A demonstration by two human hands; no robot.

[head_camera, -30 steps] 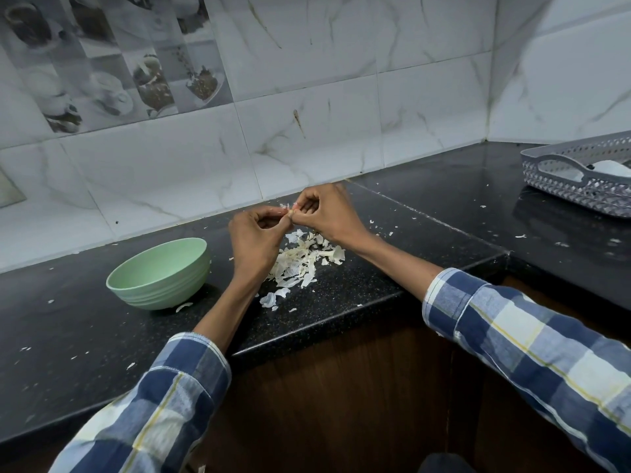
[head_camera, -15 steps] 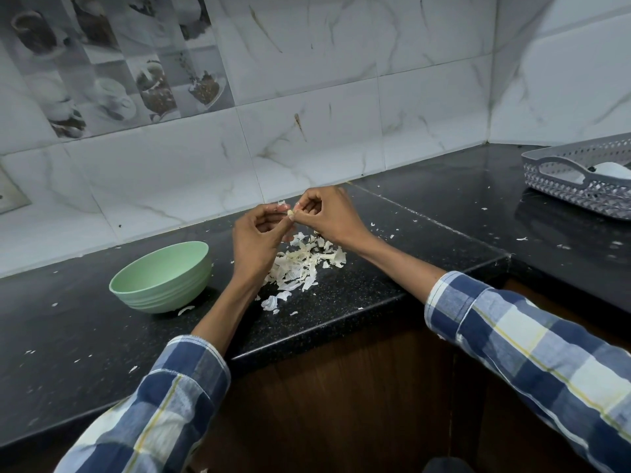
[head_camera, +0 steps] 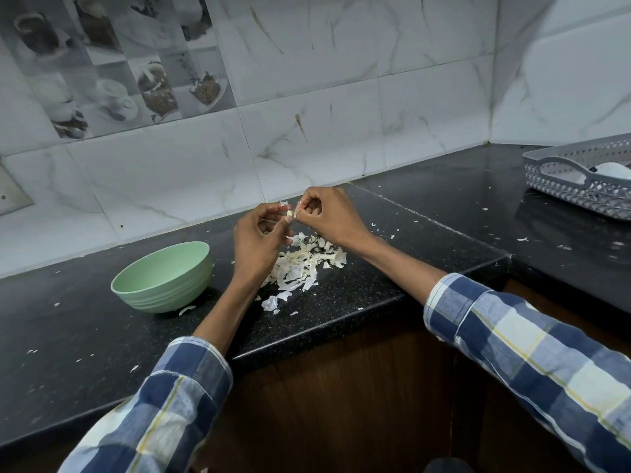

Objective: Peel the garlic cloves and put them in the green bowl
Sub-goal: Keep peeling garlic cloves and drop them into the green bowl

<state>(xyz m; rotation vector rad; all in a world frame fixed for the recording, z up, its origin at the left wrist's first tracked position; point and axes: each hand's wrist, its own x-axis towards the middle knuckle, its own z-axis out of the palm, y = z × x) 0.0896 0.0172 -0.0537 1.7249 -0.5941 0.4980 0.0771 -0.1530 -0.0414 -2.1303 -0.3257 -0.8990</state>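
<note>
A black speckled countertop [head_camera: 341, 288] runs across the scene and turns a corner at the right, backed by a wall of white marbled tiles [head_camera: 307, 97]. At the far left of that wall sit grey picture tiles [head_camera: 112, 73] showing cups and dishes; no writing or brand can be read on them or anywhere else.

Below the counter's near edge is a dark wooden cabinet front [head_camera: 341, 387]. Both forearms reach in from the near side, in blue, white and yellow checked sleeves [head_camera: 546, 363] pushed back from the wrists.

At the far right, a grey perforated basket [head_camera: 580, 189] stands on the counter with something white inside, too partly shown to identify.

The green bowl [head_camera: 164, 278] stands upright on the counter to the left of the hands, near them but apart; its inside cannot be seen from this angle.

The left hand [head_camera: 256, 240] is raised above the counter, wrist bent, fingers curled, thumb and fingertips pinching a garlic clove [head_camera: 290, 213]. The right hand [head_camera: 327, 213] meets it from the right, its fingers also curled, thumb and forefinger nipping at the same clove. The clove is thus held in the air between the two hands, right of the bowl.

Directly under the hands lies a heap of papery garlic skins [head_camera: 304, 264], with stray flakes [head_camera: 186, 310] scattered over the counter.
</note>
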